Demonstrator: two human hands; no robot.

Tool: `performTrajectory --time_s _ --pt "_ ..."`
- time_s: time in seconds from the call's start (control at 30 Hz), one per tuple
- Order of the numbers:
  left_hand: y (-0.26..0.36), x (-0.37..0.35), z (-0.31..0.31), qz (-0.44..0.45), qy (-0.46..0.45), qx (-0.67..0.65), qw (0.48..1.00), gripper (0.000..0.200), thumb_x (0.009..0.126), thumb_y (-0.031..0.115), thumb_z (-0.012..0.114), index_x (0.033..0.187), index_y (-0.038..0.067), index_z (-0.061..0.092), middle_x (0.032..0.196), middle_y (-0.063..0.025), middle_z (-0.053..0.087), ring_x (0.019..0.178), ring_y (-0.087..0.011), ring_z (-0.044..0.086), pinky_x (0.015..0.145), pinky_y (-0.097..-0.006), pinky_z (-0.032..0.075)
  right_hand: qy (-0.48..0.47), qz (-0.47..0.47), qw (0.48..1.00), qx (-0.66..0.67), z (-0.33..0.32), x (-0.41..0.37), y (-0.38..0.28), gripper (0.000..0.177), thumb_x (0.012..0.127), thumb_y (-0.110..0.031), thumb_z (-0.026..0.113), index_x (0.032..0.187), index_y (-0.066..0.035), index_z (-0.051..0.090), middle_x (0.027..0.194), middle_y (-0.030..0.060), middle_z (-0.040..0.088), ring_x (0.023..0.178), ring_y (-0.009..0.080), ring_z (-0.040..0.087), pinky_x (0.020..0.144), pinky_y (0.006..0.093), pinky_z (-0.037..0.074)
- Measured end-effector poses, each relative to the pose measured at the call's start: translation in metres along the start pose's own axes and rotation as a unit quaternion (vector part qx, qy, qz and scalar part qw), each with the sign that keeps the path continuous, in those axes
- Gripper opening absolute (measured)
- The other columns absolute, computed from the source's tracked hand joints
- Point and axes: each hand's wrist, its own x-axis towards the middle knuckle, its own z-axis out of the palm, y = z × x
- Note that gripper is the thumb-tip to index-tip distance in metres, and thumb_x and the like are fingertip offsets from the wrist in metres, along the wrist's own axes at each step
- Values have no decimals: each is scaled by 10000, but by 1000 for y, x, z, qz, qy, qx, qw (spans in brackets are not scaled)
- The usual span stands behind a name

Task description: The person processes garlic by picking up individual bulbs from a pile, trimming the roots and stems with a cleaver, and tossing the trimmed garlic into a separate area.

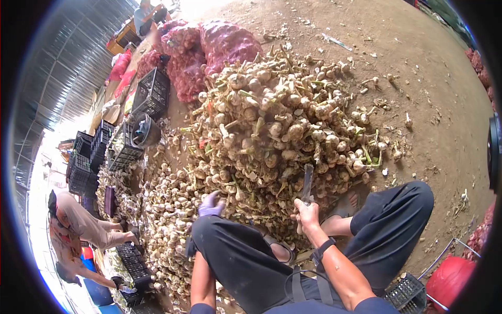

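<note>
My right hand (307,213) is closed around the handle of a knife (308,180), its wide grey blade pointing up and away from me. The blade is in front of a large heap of garlic bulbs (272,120) with dry stems. My left hand (210,204), in a pale purple glove, is just beyond my left knee, above loose garlic bulbs (172,209). Its fingers look spread with nothing between them, though they are slightly blurred.
Red mesh sacks (230,44) stand behind the heap. Black crates (151,94) and a dark bucket (146,132) line the left. Another person (73,230) bends over crates at lower left; a further person (149,15) sits at the back. A red bag (449,280) is at lower right.
</note>
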Motion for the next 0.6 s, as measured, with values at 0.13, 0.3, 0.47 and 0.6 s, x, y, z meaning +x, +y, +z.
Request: performTrajectory --time_s 0.13,0.3,0.47,0.6 --pt "36 12 60 105 -108 356 922 659 704 130 783 1333 180 595 1266 -221 567 1221 -384 529 963 -479 508 5 -1 999 -33 -2 9 7 323 928 -248 708 697 -46 605 596 14 572 412 89 490 519 316 573" --pt "29 28 91 90 -63 454 884 548 717 116 794 1239 151 631 1105 -206 593 976 -422 630 806 -484 545 -1 5 999 -48 -7 14 9 333 938 -252 695 679 -70 593 582 2 558 413 75 483 529 305 568" --pt "37 31 64 85 -30 288 953 605 668 182 864 1232 131 649 1090 -177 586 1006 -382 614 869 -432 529 -12 -9 1000 -27 1 12 -2 337 935 -246 698 671 -69 587 586 -3 559 412 71 474 524 296 563" --pt "60 42 27 122 95 145 977 550 732 186 836 1228 30 659 1248 -139 595 1127 -261 600 967 -374 496 -37 -28 999 -18 9 0 -16 316 933 -233 703 693 -63 586 593 -3 565 412 70 469 520 293 562"
